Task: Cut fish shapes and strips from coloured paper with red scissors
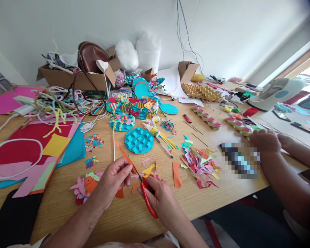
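My left hand (115, 179) pinches a narrow orange paper strip (121, 149) between thumb and fingers, its free end pointing up and away. My right hand (162, 197) is wrapped round a pair of scissors (146, 202) with red handles. The dark blades reach to the strip's near end, close to my left fingertips; whether they are closed on it I cannot tell. Orange and yellow paper scraps (149, 169) lie behind my hands. Left of my left wrist is a pile of paper fish shapes (91, 184), and a blue disc with curled paper scales (138, 140) lies beyond.
Shredded coloured paper (200, 162) is heaped to the right, beside an orange piece (177, 174). Coloured sheets (57, 148) and a black phone-like slab (17, 217) lie left. A glue bottle (151, 128) stands beyond. Another person's hands (266, 141) are at the right.
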### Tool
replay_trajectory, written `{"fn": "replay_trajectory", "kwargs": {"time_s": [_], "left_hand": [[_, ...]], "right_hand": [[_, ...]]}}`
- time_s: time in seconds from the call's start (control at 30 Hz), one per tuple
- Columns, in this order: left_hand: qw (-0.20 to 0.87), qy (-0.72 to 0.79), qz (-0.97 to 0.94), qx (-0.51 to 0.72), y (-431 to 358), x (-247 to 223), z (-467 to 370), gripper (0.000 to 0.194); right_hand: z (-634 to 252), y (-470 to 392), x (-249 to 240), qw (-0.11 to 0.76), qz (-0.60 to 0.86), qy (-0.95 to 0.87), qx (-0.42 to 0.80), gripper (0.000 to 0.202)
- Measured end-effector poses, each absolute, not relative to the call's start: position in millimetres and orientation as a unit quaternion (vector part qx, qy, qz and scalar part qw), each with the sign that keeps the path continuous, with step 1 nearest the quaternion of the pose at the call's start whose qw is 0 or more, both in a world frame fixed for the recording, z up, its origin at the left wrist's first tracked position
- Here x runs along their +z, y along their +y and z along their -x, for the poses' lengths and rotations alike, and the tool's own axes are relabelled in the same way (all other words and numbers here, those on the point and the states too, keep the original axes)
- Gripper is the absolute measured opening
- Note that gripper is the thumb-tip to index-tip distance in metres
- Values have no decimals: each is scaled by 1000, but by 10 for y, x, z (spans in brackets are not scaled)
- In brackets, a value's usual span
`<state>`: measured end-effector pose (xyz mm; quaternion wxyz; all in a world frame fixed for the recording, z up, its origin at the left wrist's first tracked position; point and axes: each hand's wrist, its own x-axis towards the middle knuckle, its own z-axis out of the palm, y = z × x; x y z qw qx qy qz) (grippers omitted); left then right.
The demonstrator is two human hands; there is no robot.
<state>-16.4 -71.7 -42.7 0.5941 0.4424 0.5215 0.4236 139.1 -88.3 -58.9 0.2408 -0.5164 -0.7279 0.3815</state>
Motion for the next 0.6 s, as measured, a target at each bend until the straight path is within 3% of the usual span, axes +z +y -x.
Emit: {"fn": "replay_trajectory", "kwargs": {"time_s": [0.6], "left_hand": [[618,522,-439,390,-730,-477,144,17]], "right_hand": [[-1381,-868,-604,229,521,-741,356,27]]}}
